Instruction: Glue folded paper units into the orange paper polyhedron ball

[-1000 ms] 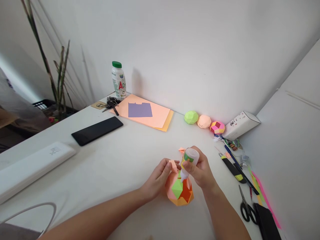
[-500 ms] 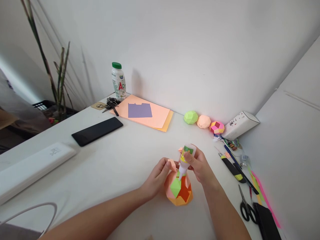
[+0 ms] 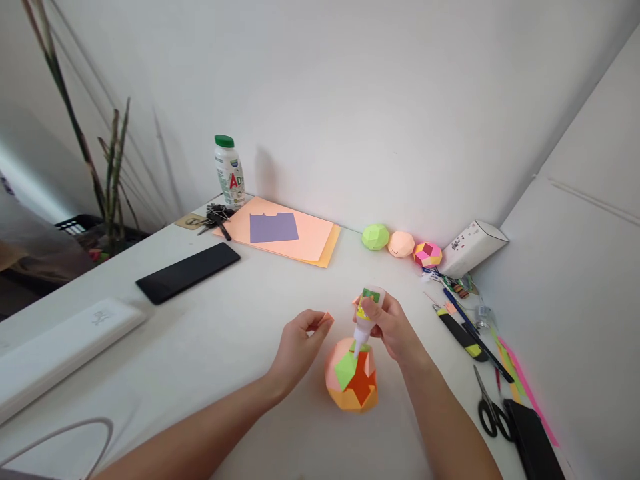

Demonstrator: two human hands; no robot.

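Fingers and thumb of the left hand [image 3: 295, 347] are closing in a narrow pinch on a small piece of peach paper [image 3: 327, 319] in the head view, holding it apart from the paper ball [image 3: 345, 372]. The right hand [image 3: 397, 330] is wrapping around a glue bottle [image 3: 366, 312] with a green and yellow label, its thumb lying across the front. That bottle is tilting nozzle down, its tip pointing at the edge of the ball's opening, beside a green facet; whether it is touching the paper, I cannot tell. Many-sided, the ball is sitting on the white table [image 3: 270, 293] between the two forearms, showing peach, green and orange faces and a jagged gap with deep orange inside. Beyond it, a green ball [image 3: 375, 237], a peach ball [image 3: 401, 244] and a pink and yellow ball [image 3: 427, 255] are standing in a row near the wall. Scissors [image 3: 493, 417] are lying off to the right, and a black phone [image 3: 187, 273] is resting on the left.
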